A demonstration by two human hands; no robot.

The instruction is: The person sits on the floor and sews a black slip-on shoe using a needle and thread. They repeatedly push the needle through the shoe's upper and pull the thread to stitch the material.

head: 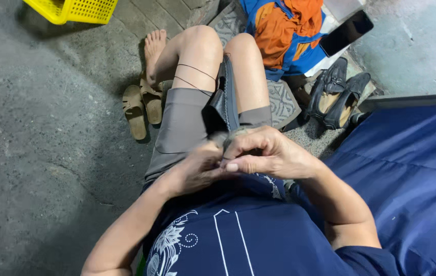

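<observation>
The person sits with knees drawn up, and a dark shoe (225, 99) stands on edge between the thighs, its sole turned sideways and its near end running in under the hands; the right hand (264, 153) is curled together over that near end, fingers folded and thumb pressed along them, clamped on the shoe's edge; the left hand (197, 166) meets it from the other side, fingers bunched and pinched together against the same spot, though what it pinches is hidden and I cannot tell whether it grips the shoe itself; a thin dark thread (195, 69) crosses the left knee in two strands that run towards the shoe; on the concrete floor (34, 133) a pair of tan sandals (141, 105) lies beside the bare foot; a pair of black loafers (338, 92) sits to the right, near a patterned mat (282, 102); a black phone (345, 31) rests just beside orange and blue cloth (284, 30); a yellow basket (72, 9) stands at the top edge; blue fabric (412, 168) spreads along the right.
</observation>
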